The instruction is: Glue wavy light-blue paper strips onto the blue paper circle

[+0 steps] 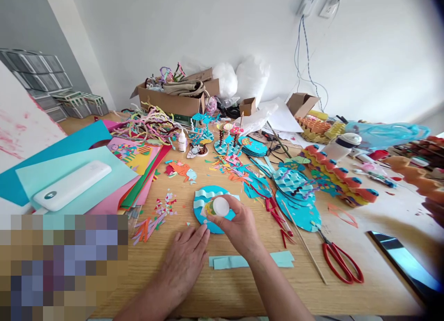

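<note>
Bending over a round turquoise paper disc [198, 214] lying flat on the counter [243, 294], bearing wavy pale-blue paper strips [210, 192] across its upper part. Clamping the thumb and fingers of the right hand [242, 224] around a small bottle [221, 207] right above the disc, tipping its round white base upward, presumably for letting the contents run toward the hidden lower end; not making out whether anything is flowing. Resting the left hand [183, 261] palm-down, laying its fingers straight and together with the tips at the disc's near edge, likely for steadying it. Seeing straight pale-blue strips [236, 262] under the right wrist, seemingly lying there for easy reach. Noticing coloured paper scraps [165, 210] to the left, perhaps for sorting apart from the bare working patch, and paper fish [183, 170] beyond. Spotting to the right a thin wooden stick [305, 245], red-handled scissors [334, 248], probably resting aside for safety, and stacked turquoise discs [301, 214]; glimpsing farther back an upright white squeeze bottle [182, 141]
</note>
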Action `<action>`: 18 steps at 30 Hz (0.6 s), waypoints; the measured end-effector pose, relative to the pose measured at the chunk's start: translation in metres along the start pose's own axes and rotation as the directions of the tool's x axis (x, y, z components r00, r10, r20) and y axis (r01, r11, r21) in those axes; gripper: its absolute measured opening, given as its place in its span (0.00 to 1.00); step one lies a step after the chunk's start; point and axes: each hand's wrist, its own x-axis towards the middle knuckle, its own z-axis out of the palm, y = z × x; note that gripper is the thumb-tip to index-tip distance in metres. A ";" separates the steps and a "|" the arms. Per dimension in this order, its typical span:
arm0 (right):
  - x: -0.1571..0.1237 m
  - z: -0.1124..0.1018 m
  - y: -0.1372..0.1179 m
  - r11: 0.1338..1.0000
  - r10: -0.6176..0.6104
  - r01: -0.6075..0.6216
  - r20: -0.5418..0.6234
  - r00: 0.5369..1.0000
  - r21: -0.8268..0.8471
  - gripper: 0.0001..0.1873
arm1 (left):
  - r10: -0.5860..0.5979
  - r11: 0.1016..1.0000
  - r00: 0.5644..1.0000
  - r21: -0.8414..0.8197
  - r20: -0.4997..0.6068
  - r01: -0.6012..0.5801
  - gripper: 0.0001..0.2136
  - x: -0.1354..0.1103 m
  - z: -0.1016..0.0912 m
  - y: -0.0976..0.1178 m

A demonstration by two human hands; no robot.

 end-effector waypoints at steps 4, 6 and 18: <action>-0.007 -0.015 -0.001 0.993 0.053 -0.050 -0.028 0.998 0.110 0.11 | 0.022 0.999 1.000 0.026 -0.009 -0.022 0.18 0.000 -0.002 0.000; -0.011 -0.023 0.001 0.985 0.074 -0.065 -0.051 0.996 0.161 0.12 | 0.030 0.999 0.999 0.033 -0.019 -0.029 0.18 0.000 -0.003 0.000; -0.030 -0.063 0.036 0.973 0.174 -0.133 -0.221 0.960 0.186 0.12 | 0.176 0.984 0.958 0.051 -0.226 -0.169 0.16 0.002 0.007 -0.001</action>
